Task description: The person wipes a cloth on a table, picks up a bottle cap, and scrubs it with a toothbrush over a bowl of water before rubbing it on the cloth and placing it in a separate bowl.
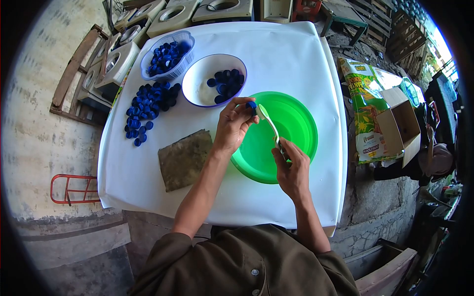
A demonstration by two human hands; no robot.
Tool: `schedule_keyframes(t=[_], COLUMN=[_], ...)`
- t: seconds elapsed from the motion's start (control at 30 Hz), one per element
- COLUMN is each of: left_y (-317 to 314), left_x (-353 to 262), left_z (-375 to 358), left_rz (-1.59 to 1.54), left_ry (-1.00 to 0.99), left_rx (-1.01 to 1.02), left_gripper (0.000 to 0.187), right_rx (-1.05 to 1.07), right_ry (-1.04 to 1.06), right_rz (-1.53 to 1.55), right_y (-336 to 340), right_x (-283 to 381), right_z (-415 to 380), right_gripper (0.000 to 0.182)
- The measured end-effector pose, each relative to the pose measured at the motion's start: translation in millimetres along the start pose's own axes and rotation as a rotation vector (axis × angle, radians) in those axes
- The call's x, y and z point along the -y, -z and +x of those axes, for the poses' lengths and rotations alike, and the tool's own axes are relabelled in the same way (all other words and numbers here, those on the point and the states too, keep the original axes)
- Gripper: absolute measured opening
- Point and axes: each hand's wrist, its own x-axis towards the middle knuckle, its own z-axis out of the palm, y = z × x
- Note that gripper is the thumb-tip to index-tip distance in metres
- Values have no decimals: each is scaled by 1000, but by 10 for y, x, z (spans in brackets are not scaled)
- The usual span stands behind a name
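Between the fingers of my left hand [233, 126] is a blue bottle cap [251, 105], held over the left part of a green basin [301, 143]. My right hand [293, 167] grips the handle of a toothbrush [269, 123], whose head is right at the cap. Behind my left hand stands a white bowl [196, 81] with blue caps [228, 85] in it. A folded brownish cloth [181, 160] lies left of my left forearm.
Many loose blue caps [148, 106] lie on the white-covered table [276, 54], below a pale blue basket [185, 61] of caps. Right of the table are a green sack [363, 113] and an opened cardboard box [395, 126]. A red metal frame [66, 189] stands at left.
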Motion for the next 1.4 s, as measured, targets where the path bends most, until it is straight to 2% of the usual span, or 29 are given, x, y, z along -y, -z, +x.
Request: schedule_keyframes(t=[0.1, 0.3, 0.4, 0.6, 0.7, 0.8, 0.9, 1.0, 1.1, 1.2, 1.3, 1.4], left_y=[-42, -22, 30, 48, 64, 17, -45, 60, 22, -53, 14, 20], left_x=[21, -8, 17, 45, 42, 35, -1, 31, 61, 18, 2, 31], left_z=[-24, -6, -11, 11, 6, -13, -12, 0, -18, -34, -8, -10], left_rz=[10, -79, -19, -63, -89, -35, -38, -15, 21, 53, -24, -29], left_ry=[22, 15, 36, -70, -51, -7, -4, -39, -11, 13, -34, 10], left_rx=[-22, -22, -8, -41, -52, 12, -41, -46, -13, -20, 3, 9], left_gripper=[20, 31, 36, 33, 31, 29, 25, 24, 22, 21, 21, 21], right_rx=[-51, 21, -38, 8, -6, -57, -3, 16, -41, 4, 16, -29], right_ry=[33, -46, -44, 47, -38, -3, 12, -40, 1, -39, -30, -35], right_rz=[45, 41, -19, 9, 7, 15, 11, 3, -20, 3, 3, -5], right_y=[-46, -10, -12, -46, -25, -52, -25, 24, 9, 0, -3, 6], right_x=[-3, 9, 59, 34, 58, 95, 99, 98, 90, 148, 70, 81], right_z=[36, -16, 34, -13, -14, 27, 21, 18, 46, 43, 1, 20], right_gripper=[26, 28, 28, 27, 27, 26, 27, 26, 25, 25, 25, 25])
